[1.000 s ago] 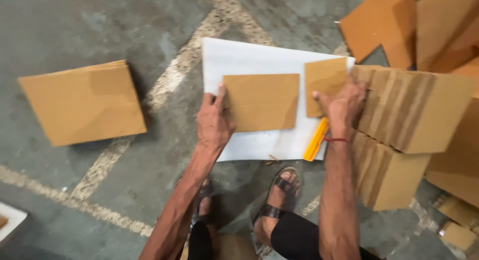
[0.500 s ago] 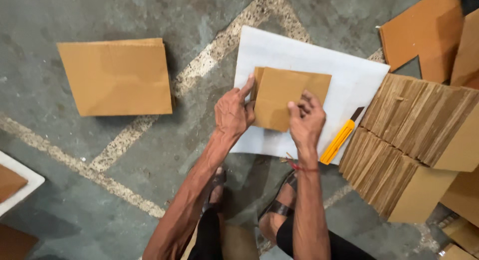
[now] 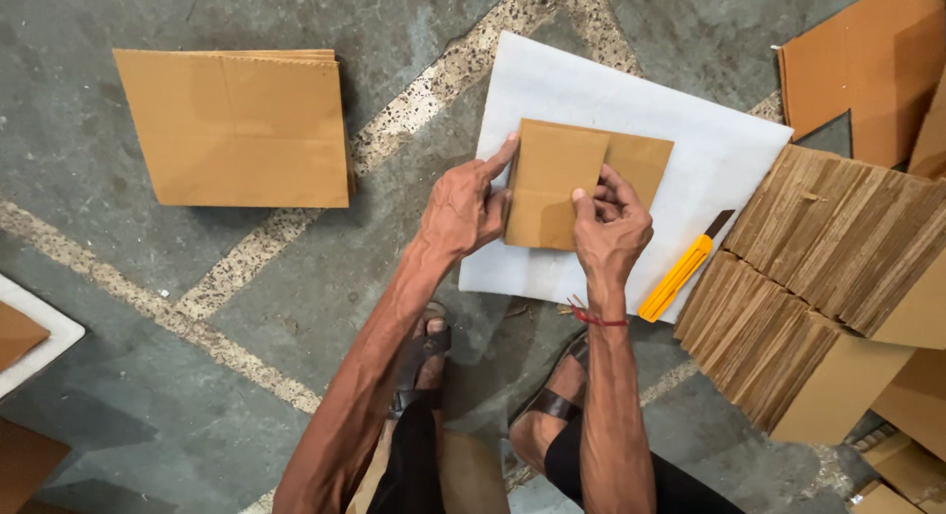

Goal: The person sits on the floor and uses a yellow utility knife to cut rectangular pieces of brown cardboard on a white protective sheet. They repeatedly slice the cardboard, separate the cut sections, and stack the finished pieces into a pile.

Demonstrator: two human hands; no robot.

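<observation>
Left-hand fingers (image 3: 498, 164) and right-hand fingers (image 3: 603, 194) pinched opposite edges of a folded cardboard piece (image 3: 557, 184) at frame centre, above a white sheet (image 3: 729, 139) on the floor; folding appeared partly done; one finished stack (image 3: 236, 125) lay upper left; bundled flats (image 3: 818, 268) waited right; no containers visible.

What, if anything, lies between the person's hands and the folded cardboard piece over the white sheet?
Nothing visible does. The left hand and right hand already grip the cardboard piece by its edges, above the white sheet. The yellow knife lies off to the right, clear of both hands.
</observation>
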